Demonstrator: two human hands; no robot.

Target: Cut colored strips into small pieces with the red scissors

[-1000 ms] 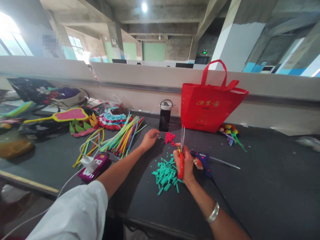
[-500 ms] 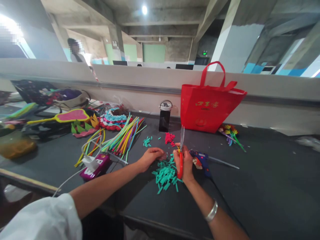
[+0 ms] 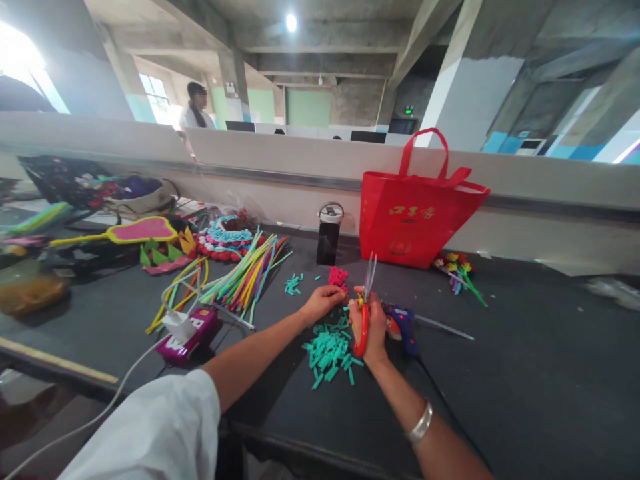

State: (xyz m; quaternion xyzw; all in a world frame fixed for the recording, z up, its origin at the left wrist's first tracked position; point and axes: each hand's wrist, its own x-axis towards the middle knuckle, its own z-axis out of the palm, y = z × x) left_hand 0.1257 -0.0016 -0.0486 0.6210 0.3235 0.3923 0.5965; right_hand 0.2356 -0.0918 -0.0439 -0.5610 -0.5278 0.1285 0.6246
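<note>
My right hand [image 3: 371,327] is closed round the red handles of a pair of scissors [image 3: 366,303], whose blades point up and away from me. My left hand [image 3: 323,301] has its fingers pinched together at the edge of a small pile of red cut pieces [image 3: 338,277]; what it pinches is too small to name. A heap of teal cut pieces [image 3: 327,350] lies on the dark table [image 3: 500,373] just in front of both hands. A few more teal bits [image 3: 293,283] lie to the left.
A blue glue gun [image 3: 403,323] lies right of my right hand. Behind stand a red tote bag [image 3: 417,213] and a dark bottle [image 3: 329,235]. Coloured stems [image 3: 250,270], a power strip [image 3: 187,328] and craft flowers [image 3: 227,239] lie left. A person stands far back.
My left hand drew back from the far left, leaving a few teal bits there, then moved up to the red pieces. The right hand with the scissors hardly moved.
</note>
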